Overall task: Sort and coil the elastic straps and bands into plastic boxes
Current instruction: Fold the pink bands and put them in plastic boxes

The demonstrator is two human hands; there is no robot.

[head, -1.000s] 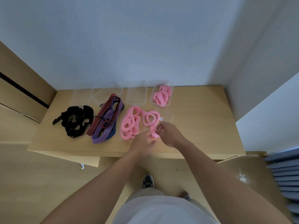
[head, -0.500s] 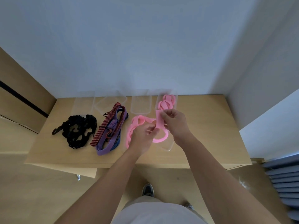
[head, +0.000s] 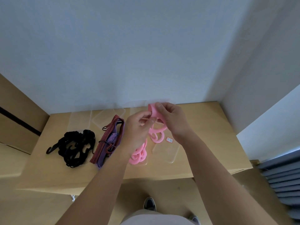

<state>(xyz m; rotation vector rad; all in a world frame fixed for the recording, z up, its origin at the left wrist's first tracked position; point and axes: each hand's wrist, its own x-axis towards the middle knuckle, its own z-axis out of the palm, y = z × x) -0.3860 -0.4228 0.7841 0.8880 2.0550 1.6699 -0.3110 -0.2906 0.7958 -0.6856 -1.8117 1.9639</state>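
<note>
Head view is showing both hands raised above the counter (head: pixel 203 127), working one pink band (head: pixel 153 111) between them. The right hand (head: pixel 172 120) is clamping the band's flat upper end, thumb and fingers curling round it. The left hand (head: pixel 138 125) is pinching the same band just below and beside it. A second ago both hands were lying low on the pink pile; now they are lifting the band clear, with its loops hanging beneath the right hand. That is probably meaning the coiling of this band is starting. More pink bands (head: pixel 138 155) are lying under the left wrist. Black straps (head: pixel 76 146) and striped straps (head: pixel 108 140) are waiting, unsorted, well to the left of the left hand. A clear lid (head: pixel 168 153) is lying under the right wrist.
</note>
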